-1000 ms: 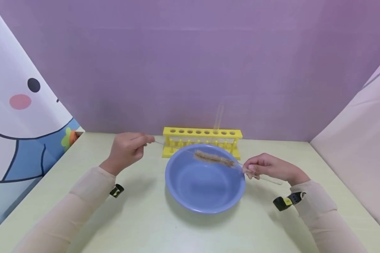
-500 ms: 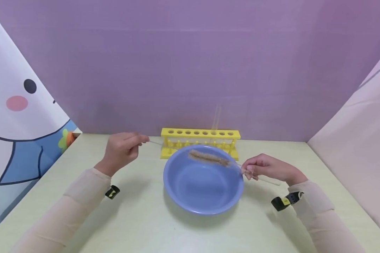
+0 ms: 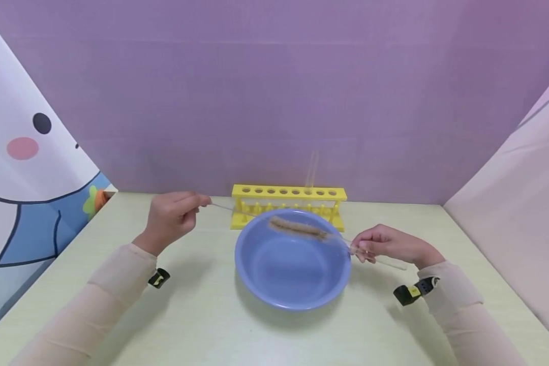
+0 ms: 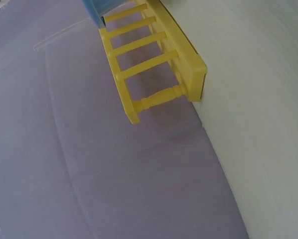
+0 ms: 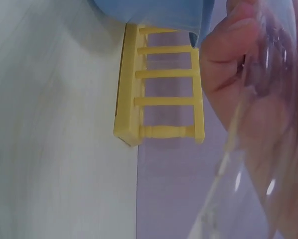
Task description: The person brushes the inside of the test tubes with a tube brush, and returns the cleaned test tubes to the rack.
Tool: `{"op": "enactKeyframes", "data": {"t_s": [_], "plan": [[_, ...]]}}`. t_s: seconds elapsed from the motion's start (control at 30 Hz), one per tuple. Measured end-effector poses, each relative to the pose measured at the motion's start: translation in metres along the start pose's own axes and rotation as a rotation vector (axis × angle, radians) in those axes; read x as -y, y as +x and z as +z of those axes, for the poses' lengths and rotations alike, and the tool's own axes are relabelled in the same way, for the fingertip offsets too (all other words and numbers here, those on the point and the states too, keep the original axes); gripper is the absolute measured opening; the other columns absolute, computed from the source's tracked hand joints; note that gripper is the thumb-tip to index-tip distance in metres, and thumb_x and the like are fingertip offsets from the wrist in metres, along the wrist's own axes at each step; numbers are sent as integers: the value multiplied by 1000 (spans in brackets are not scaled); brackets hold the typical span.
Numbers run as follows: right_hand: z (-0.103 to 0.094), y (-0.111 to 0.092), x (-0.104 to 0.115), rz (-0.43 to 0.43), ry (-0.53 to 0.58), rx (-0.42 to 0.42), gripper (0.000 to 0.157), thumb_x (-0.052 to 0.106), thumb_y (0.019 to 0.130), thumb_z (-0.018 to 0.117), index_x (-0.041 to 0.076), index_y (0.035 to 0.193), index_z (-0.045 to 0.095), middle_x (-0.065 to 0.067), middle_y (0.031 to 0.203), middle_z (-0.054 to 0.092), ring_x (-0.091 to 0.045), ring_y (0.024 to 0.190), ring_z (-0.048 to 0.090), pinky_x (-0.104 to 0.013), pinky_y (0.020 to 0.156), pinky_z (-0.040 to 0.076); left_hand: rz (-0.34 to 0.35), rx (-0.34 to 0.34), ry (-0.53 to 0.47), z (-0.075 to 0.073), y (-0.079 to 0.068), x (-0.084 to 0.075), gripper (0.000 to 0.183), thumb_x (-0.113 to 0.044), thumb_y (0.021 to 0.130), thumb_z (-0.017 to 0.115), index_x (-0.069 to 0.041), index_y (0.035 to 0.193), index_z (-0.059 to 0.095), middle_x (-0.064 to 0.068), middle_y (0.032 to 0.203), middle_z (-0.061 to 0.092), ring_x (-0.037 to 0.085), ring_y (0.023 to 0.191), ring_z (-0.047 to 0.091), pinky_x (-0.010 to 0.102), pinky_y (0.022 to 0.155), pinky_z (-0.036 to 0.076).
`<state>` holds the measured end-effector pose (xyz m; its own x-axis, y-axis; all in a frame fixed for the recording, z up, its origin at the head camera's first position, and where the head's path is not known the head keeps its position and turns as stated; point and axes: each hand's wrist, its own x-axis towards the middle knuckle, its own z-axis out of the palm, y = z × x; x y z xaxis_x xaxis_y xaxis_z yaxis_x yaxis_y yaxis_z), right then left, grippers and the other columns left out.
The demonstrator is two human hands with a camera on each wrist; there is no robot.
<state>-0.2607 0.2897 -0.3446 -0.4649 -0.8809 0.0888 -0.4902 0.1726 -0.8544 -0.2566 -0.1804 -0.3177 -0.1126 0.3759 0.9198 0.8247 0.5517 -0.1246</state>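
Observation:
In the head view my left hand pinches the thin wire handle of a test tube brush. Its fuzzy brown bristles hang over the blue basin. On the right, my right hand holds a clear glass test tube near the basin's rim, its rounded end pointing right. The tube's mouth is hard to make out, so how far the bristles sit inside it cannot be told. Close up in the right wrist view, the test tube crosses my fingers. My left hand is outside the left wrist view.
Behind the basin stands a yellow test tube rack with a row of holes. One clear test tube rises upright from it. A purple backdrop borders the pale table at the back.
My left hand has moved a little to the left, drawing the brush and its bristles leftward away from the right hand. The right hand and its test tube have barely moved.

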Motion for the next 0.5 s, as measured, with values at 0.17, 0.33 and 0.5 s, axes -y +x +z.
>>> {"op": "enactKeyframes", "data": {"t_s": [0.17,0.33,0.5], "plan": [[-2,-9,-5,28,-24,-22,30,-6,97,35,4,96,62,-19,72,51,-28,58,46,-34,57,45,-59,-53,-2,-5,-5,8,36,9,72,39,-4,77,73,6,68,69,19,53,62,26,44,40],[-2,-14,-7,31,-11,-18,29,-6,97,35,3,97,62,-22,73,50,-28,58,46,-33,57,45,-72,-60,29,-9,-8,14,37,5,75,36,-2,77,73,7,69,69,17,52,61,22,44,39],[0,-11,-7,20,24,-1,30,-6,97,33,2,97,62,-25,73,49,-30,58,44,-33,56,45,-67,-96,36,-13,-10,13,36,1,76,36,-2,76,72,6,67,68,18,50,60,24,43,40]]}}
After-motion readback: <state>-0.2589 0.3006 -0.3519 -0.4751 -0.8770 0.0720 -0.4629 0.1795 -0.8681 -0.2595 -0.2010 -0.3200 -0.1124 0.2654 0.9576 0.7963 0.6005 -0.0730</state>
